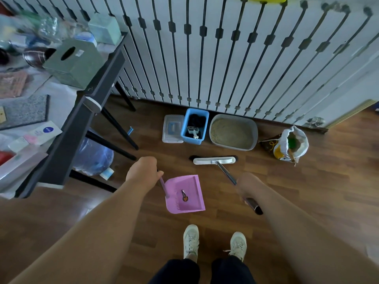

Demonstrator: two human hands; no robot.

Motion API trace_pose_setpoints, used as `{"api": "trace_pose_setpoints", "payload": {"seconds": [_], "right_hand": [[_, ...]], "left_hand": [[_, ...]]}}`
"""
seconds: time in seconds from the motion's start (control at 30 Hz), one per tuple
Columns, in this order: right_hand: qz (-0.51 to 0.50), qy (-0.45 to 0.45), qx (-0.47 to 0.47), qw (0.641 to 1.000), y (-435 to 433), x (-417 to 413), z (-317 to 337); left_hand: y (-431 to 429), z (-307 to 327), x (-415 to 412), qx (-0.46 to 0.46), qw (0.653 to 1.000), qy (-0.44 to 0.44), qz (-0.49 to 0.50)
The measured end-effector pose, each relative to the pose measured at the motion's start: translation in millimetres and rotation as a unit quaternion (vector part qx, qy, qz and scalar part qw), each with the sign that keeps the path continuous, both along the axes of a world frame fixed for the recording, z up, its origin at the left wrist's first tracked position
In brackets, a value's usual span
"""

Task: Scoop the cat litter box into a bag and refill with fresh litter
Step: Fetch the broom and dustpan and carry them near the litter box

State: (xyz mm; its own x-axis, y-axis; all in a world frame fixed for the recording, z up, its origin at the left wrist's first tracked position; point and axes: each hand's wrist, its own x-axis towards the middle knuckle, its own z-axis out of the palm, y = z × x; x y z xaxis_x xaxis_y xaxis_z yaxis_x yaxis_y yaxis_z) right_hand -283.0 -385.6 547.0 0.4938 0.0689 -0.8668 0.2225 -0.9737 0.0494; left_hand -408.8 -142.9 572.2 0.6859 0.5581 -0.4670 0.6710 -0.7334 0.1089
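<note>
You are standing on a wood-look floor (pixel 307 191) that is shining a little. The pink dustpan (pixel 184 194) is looking like smooth plastic, and the broom handle (pixel 225 172) like bright metal. The grey litter box (pixel 253 132) is showing matt plastic with rough, grainy litter (pixel 231 133). The blue bin (pixel 185 128) is looking like glossy plastic.

Wooden floor (pixel 307 191) carries litter box (pixel 233 132), blue bin (pixel 194 126), litter bag (pixel 291 144).
</note>
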Motion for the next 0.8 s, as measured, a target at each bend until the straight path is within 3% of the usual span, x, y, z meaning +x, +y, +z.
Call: {"api": "trace_pose_setpoints", "payload": {"seconds": [0.13, 0.23, 0.4, 0.57, 0.8], "right_hand": [[-0.038, -0.023, 0.048, 0.998, 7.1, -3.2, 22.2], [-0.145, -0.013, 0.108, 0.983, 16.8, -1.7, 39.8], [-0.367, 0.104, 0.208, 0.901, 37.4, 0.2, 58.9], [-0.431, 0.202, 0.238, 0.847, 59.3, -9.1, 53.4], [-0.561, 0.215, 0.290, 0.745, 70.1, -27.0, -6.5]], "left_hand": [[8.4, 5.9, -11.3, -0.001, 1.000, 0.000, 0.000], [14.8, 9.7, -20.7, 0.011, 1.000, 0.002, -0.003], [25.8, 16.8, -33.2, 0.027, 1.000, 0.005, -0.008], [44.2, 24.3, -48.1, 0.030, 0.999, 0.008, -0.010], [60.1, 26.7, -56.9, 0.034, 0.999, 0.011, -0.013]]}}
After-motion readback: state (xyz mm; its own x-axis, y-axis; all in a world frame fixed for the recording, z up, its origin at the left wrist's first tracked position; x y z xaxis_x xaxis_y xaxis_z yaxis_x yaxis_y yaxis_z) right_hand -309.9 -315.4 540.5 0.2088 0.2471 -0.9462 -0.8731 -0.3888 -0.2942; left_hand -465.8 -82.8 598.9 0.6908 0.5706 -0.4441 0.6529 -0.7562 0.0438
